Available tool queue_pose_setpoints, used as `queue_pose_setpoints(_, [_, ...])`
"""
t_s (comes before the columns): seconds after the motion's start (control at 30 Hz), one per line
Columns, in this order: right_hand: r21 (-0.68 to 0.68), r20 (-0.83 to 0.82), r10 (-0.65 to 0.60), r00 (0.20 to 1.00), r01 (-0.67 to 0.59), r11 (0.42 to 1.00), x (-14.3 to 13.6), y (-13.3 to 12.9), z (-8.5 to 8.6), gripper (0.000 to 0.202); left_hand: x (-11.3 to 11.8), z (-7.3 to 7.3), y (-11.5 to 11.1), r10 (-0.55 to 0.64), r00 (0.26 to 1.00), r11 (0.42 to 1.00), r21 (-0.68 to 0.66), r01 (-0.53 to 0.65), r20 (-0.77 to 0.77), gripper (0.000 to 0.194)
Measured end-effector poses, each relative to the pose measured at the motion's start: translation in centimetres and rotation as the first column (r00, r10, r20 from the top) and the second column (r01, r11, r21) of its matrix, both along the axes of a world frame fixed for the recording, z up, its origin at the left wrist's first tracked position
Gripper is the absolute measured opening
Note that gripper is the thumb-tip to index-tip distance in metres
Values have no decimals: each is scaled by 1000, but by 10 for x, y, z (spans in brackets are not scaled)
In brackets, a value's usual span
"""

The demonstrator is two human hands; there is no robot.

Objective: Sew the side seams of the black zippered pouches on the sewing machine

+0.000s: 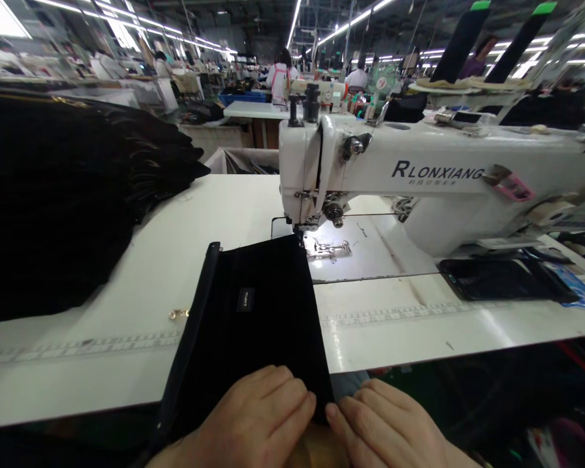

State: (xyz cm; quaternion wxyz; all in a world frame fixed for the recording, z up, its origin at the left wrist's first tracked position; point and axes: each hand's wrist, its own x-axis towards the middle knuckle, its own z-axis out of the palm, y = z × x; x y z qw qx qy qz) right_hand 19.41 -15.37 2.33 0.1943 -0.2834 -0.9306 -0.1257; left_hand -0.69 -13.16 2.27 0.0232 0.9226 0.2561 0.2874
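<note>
A flat black fabric piece (268,338) with a small dark label (246,300) lies over the table's front edge. Its far right corner sits at the needle area of the white sewing machine (361,169). At the near end, my left hand (256,416) is closed on the fabric, fingers bent over it. Close beside it, my right hand (390,422) pinches the near right corner. A thicker dark band (195,325) runs down the fabric's left side. Both thumbs are partly hidden.
A big heap of black fabric (63,201) covers the table's left side. A black phone (497,279) lies at the right under the machine arm. A small metal zipper pull (178,314) shows beside the fabric. Other people work at tables behind.
</note>
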Motion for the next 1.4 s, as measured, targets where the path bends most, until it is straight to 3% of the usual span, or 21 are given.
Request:
queue_pose_setpoints(0.1, [-24,75,2,997,0,1000,-2,11,-5,29,-1,-10,12,-27,1000,999,-24,27,16,38])
queue_pose_setpoints(0.23, [-129,90,95,991,-83,988,-4,29,-5,23,-3,-21,29,-71,997,995,-65,70,-14,31])
queue_pose_setpoints(0.47, [-299,91,137,986,-104,949,-8,66,-2,19,-2,-10,62,-110,991,984,-151,97,-79,33])
queue_pose_setpoints(0.6, [-366,92,143,985,-100,925,-10,85,-2,15,-7,-17,79,-163,981,978,-148,147,-105,27])
queue_pose_setpoints(0.83, [-342,161,129,978,-68,937,-12,116,-10,17,-12,-21,105,-173,975,984,-56,167,-137,28])
queue_pose_setpoints(1.03, [-384,120,68,990,-17,923,-14,137,-15,19,-13,-23,129,-208,968,978,-29,206,-141,26])
queue_pose_setpoints(1.4, [-211,78,-61,995,77,974,-12,160,-32,27,-18,-27,173,-204,952,974,51,221,-228,22])
